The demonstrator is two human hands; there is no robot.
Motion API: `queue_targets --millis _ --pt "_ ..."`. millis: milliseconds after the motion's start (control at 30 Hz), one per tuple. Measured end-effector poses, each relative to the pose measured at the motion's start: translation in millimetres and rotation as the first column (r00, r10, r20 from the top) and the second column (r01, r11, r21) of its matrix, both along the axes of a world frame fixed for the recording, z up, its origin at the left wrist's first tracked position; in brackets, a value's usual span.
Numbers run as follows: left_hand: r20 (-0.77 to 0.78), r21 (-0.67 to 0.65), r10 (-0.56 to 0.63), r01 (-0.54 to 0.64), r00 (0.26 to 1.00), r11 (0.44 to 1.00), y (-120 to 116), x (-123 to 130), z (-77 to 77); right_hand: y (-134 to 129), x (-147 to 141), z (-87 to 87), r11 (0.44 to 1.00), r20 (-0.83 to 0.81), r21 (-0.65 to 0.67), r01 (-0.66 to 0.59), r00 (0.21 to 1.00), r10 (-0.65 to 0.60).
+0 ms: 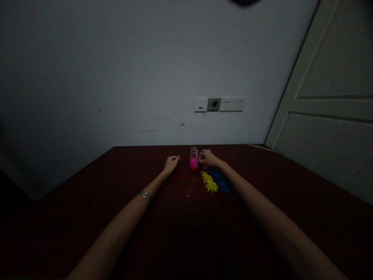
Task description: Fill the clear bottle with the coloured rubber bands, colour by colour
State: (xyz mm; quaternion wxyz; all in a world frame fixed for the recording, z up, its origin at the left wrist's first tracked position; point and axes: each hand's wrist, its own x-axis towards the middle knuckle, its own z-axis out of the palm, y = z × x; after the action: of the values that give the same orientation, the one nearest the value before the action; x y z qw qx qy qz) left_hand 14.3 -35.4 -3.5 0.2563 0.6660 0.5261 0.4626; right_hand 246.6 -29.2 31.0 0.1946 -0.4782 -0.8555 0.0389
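A clear glass jar [194,159] stands upright on the dark red table, with bright pink pieces in its lower part. My left hand [171,163] rests on the table to the left of the jar, fingers closed; what they hold, if anything, is too small to tell. Just right of the jar, my right hand [208,158] has its fingers bent together, their contents hidden. Something pink [205,166] lies under that hand. Nearer to me are a pile of small yellow bands [210,182] and a blue pile [221,182] beside it, partly behind my right forearm.
A few loose pink bands [189,195] lie on the table [163,241] in front of the jar. Behind the table is a pale wall with sockets [232,104]. A white panelled door [329,101] stands at the right.
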Motion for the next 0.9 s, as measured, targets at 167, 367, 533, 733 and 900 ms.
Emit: queue_targets --millis 167,367,533,733,900 --pt "-0.008 -0.024 0.012 -0.012 1.0 1.0 1.4 -0.1 -1.0 10.3 18.4 32.8 0.995 -0.33 -0.064 -0.073 0.943 0.048" --pt "0.05 -0.036 -0.003 0.005 0.999 0.999 1.2 -0.6 -2.2 1.7 22.8 77.6 0.988 -0.391 0.075 -0.133 0.908 0.151" --pt "0.071 -0.039 -0.021 0.024 0.997 0.999 2.7 -1.5 -3.7 -16.3 5.4 93.4 0.978 -0.179 0.115 -0.172 0.965 0.19" --pt "0.084 -0.049 -0.038 0.043 0.996 0.998 2.3 -2.1 -3.7 -25.2 -8.8 97.6 0.973 -0.01 0.191 -0.132 0.991 0.136" --pt "0.133 -0.048 -0.065 0.072 0.989 0.996 1.7 -1.9 -3.6 -23.9 -10.1 99.4 0.975 0.018 0.168 -0.144 0.99 0.143"
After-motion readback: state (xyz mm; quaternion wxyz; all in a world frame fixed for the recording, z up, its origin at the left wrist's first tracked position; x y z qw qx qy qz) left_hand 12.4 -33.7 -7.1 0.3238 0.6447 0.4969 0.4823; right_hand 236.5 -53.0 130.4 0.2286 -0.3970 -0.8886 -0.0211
